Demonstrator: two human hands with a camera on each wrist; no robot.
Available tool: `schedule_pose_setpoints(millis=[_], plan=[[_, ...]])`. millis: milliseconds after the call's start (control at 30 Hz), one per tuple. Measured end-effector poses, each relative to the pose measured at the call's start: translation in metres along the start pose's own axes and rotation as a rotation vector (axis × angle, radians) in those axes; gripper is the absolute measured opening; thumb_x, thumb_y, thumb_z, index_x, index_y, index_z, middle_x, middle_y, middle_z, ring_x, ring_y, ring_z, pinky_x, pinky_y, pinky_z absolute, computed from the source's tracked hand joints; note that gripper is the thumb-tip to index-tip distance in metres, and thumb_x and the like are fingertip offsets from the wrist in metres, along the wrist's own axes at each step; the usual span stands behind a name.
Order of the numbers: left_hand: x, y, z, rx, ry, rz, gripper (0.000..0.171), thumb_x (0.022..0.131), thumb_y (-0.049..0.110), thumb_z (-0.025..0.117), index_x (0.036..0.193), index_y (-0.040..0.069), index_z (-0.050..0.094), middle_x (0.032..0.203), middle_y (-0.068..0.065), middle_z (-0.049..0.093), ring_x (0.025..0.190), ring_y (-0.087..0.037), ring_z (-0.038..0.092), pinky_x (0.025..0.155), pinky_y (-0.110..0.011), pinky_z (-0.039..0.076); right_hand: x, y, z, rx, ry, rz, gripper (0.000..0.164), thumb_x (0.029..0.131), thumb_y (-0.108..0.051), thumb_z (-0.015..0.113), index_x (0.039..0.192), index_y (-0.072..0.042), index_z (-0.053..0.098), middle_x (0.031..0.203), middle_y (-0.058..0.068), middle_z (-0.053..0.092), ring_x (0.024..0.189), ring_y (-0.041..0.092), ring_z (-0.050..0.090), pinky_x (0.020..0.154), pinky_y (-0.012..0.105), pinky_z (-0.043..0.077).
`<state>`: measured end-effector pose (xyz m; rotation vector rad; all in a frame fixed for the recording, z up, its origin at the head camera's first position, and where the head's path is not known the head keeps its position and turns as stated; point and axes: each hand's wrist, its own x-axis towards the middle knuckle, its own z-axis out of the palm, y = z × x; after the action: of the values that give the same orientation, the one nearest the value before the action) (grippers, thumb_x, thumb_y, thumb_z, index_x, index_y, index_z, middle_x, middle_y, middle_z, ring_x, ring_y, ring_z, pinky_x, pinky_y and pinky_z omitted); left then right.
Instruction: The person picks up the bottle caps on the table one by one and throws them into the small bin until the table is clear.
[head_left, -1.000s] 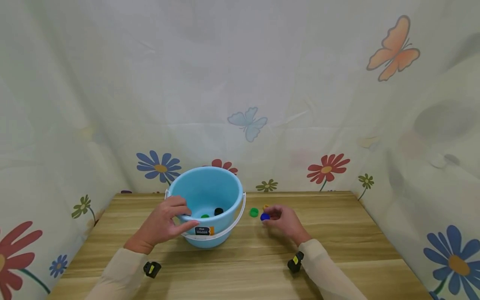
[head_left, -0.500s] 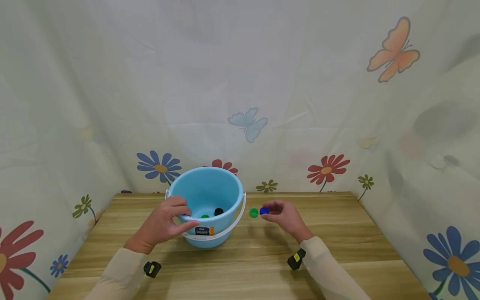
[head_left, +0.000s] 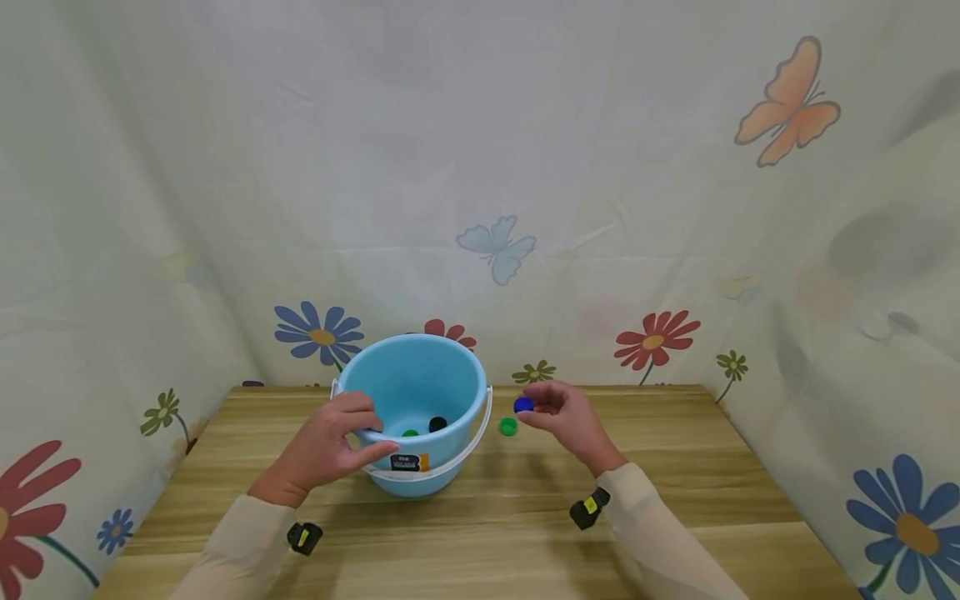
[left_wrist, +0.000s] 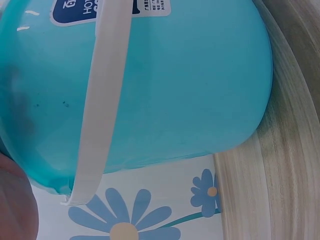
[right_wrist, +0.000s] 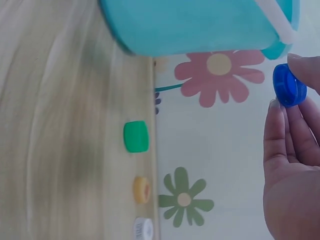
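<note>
While the left hand (head_left: pixel 330 442) grips the bucket (head_left: pixel 412 367) by its near rim, the right hand (head_left: pixel 572 425) pinches a blue cap (head_left: pixel 524 405) at its bucket-side end, lifted off the surface (head_left: pixel 525 525). Between hand and bucket lies a green cap (head_left: pixel 508 427); behind everything hangs a flowered backdrop (head_left: pixel 600 183).

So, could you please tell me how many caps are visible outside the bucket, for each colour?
Blue cap: 1, in the right hand
Green cap: 1, on the table
Yellow cap: 1, on the table
White cap: 1, on the table
Total: 4 visible
</note>
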<state>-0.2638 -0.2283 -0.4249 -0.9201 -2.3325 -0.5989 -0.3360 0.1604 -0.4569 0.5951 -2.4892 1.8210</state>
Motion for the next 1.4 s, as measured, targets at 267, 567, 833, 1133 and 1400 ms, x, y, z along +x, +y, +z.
schedule_pose_setpoints(millis=[267, 567, 833, 1133, 1400], plan=[[0.000, 0.000, -0.001, 0.002, -0.007, -0.004, 0.025, 0.076, 0.042, 0.089, 0.082, 0.022, 0.076, 0.085, 0.017, 0.060, 0.086, -0.003, 0.055, 0.079, -0.043, 0.060, 0.002, -0.017, 0.003, 0.030, 0.012, -0.057, 0.040, 0.088, -0.018, 0.082, 0.123, -0.007, 0.068, 0.120, 0.014, 0.071, 0.103, 0.026, 0.067, 0.086, 0.021, 0.058], [0.000, 0.000, 0.000, 0.006, -0.005, -0.003, 0.025, 0.077, 0.044, 0.088, 0.081, 0.024, 0.075, 0.086, 0.017, 0.060, 0.087, -0.003, 0.055, 0.079, -0.044, 0.060, 0.006, -0.030, 0.008, 0.040, 0.019, -0.098, 0.042, 0.086, -0.023, 0.084, 0.122, -0.007, 0.070, 0.119, 0.013, 0.071, 0.102, 0.027, 0.067, 0.087, 0.021, 0.058], [0.000, -0.002, 0.000, 0.000, 0.002, 0.003, 0.024, 0.076, 0.043, 0.089, 0.081, 0.025, 0.074, 0.086, 0.018, 0.060, 0.087, -0.003, 0.055, 0.079, -0.043, 0.060, 0.011, -0.038, 0.016, 0.054, 0.010, -0.095, 0.044, 0.087, -0.021, 0.083, 0.125, -0.005, 0.069, 0.121, 0.013, 0.071, 0.104, 0.028, 0.068, 0.089, 0.021, 0.057], [0.000, -0.002, 0.000, -0.011, 0.005, 0.002, 0.023, 0.076, 0.042, 0.090, 0.081, 0.025, 0.074, 0.085, 0.018, 0.060, 0.087, -0.004, 0.056, 0.080, -0.044, 0.060, 0.015, -0.048, 0.026, 0.075, -0.023, -0.153, 0.039, 0.086, -0.021, 0.084, 0.122, -0.010, 0.071, 0.118, 0.010, 0.073, 0.102, 0.024, 0.070, 0.089, 0.026, 0.059], [0.000, -0.002, 0.001, -0.017, 0.015, 0.010, 0.023, 0.075, 0.041, 0.090, 0.080, 0.026, 0.073, 0.084, 0.018, 0.059, 0.085, -0.003, 0.055, 0.078, -0.042, 0.060, 0.020, -0.059, 0.032, 0.076, -0.026, -0.154, 0.040, 0.087, -0.023, 0.083, 0.122, -0.007, 0.071, 0.118, 0.010, 0.073, 0.103, 0.026, 0.070, 0.089, 0.026, 0.059]])
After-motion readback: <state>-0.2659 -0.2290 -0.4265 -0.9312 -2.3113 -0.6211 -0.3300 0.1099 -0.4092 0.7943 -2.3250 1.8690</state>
